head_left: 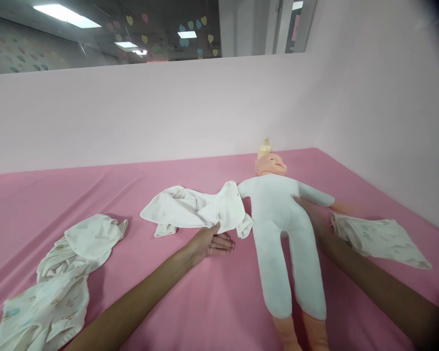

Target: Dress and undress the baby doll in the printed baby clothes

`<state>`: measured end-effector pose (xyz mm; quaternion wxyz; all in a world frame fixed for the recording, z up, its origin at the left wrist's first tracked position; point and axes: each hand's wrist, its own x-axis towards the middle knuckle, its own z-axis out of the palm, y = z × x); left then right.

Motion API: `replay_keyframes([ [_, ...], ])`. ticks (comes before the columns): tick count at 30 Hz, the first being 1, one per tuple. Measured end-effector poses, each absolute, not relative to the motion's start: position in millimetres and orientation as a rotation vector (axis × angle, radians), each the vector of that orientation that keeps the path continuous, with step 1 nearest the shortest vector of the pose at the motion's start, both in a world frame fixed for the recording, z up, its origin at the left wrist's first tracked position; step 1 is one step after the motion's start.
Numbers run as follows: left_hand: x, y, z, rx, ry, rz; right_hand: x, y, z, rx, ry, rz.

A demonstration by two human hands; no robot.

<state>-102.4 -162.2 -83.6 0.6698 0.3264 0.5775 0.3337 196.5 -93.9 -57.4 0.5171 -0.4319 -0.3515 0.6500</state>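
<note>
A baby doll [274, 200] with a white cloth body lies face up on the pink sheet, its bare feet toward me. To its left is a crumpled white baby garment [190, 207], touching the doll's arm. My left hand [214, 241] is at the garment's lower edge, thumb against the fabric and fingers stretched out over the sheet. My right hand [305, 205] rests against the doll's side, just below its outstretched arm. Most of that hand's fingers are hidden.
A printed baby garment [54, 287] lies loosely at the left front. On the right is a folded printed cloth [382, 239]. A pale yellow bottle [265, 147] stands behind the doll's head. White walls [149, 112] border the pink sheet [142, 292] at the back and right.
</note>
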Motion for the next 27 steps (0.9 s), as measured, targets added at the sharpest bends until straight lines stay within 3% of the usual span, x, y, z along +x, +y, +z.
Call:
replay_keyframes([
  [4,-121,-169,-63,1.211,1.554,0.318,210,-89,-65,-1.136,-0.817,1.466],
  [8,-111,-160,-55,1.812,2.041,0.548,219,-83,-71,-1.123,-0.814,1.409],
  [11,-85,-147,-62,2.049,2.055,0.648,222,-80,-68,-1.08,-0.836,1.397],
  [22,-26,-76,-89,1.577,2.059,0.842,226,-78,-51,-0.947,-0.889,1.325],
  [27,-28,-45,-102,1.67,2.196,0.611,221,-75,-50,-0.948,-0.882,1.312],
])
